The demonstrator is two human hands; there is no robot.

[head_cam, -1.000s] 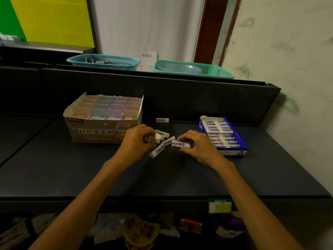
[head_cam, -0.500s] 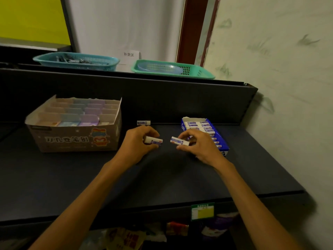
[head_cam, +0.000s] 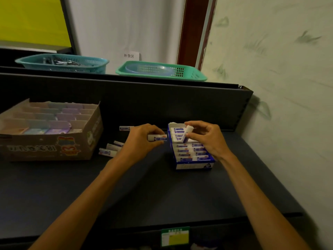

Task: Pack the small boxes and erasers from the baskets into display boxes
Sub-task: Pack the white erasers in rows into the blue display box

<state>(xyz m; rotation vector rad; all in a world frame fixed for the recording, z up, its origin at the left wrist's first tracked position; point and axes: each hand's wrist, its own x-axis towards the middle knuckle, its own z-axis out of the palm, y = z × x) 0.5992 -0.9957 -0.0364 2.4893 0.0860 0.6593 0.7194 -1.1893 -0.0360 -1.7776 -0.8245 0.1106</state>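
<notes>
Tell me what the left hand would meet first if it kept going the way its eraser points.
Most likely the blue display box: the left hand holds an eraser whose tip points right, almost at the box's near wall. Depth is unclear.

This is looking like a stationery shop: a dark display shelf (head_cam: 162, 192) is carrying a price tag (head_cam: 175, 236) on its near edge, a cardboard display box (head_cam: 54, 148) at the left and a blue box of erasers (head_cam: 192, 156) at the right are sitting on it, and two restocking baskets (head_cam: 63, 63) are standing on the far ledge beside a small paper sign (head_cam: 130, 55).
</notes>
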